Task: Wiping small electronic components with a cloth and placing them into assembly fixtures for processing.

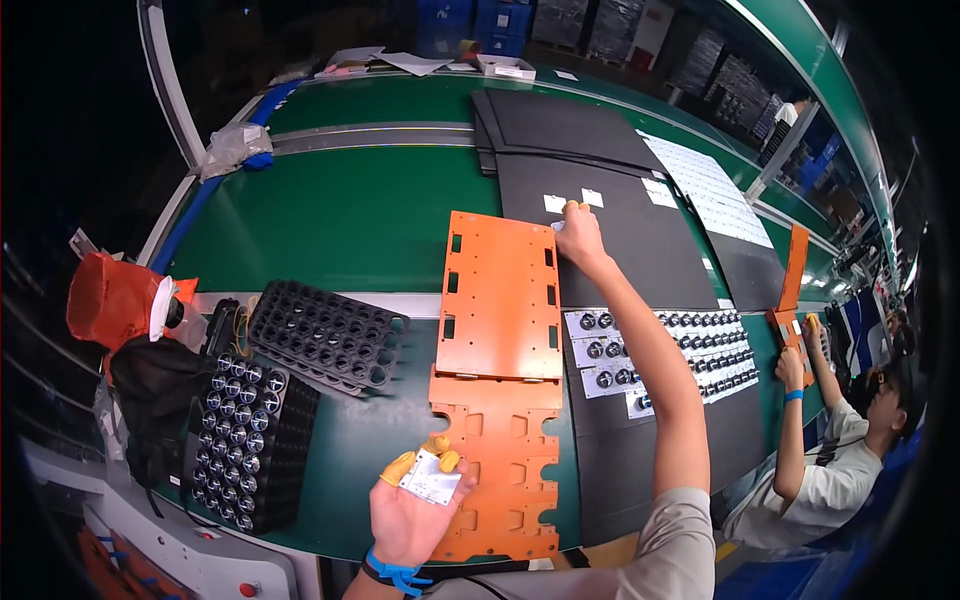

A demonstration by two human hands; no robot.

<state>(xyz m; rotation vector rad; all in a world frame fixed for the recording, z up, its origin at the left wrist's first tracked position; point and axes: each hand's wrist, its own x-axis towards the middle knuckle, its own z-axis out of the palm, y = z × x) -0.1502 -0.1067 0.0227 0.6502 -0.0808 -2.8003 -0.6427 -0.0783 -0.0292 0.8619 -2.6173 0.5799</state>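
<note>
In my left hand (408, 522), closed and palm up, is a small white square plate (431, 479) with tiny holes and faint markings. Yellow finger cots cover several of its fingertips. My right hand (580, 238) reaches far forward with its fingers pinched together, low over a black foam sheet (640, 255). A sliver of white shows beside those fingertips; what they grip is mostly hidden. Loose white plates (592, 197) lie just beyond them. Between my hands stretches an orange hinged fixture (499, 300), its flat panel folded back and its slotted base (495, 470) nearer me.
Left are a black tray of shiny round lenses (238, 440), stacked black trays (325, 335) and an orange bag (105, 295). To the right, rows of white plates with black lenses (710, 350) lie on foam. A co-worker (840, 450) handles another orange fixture (793, 275) at far right.
</note>
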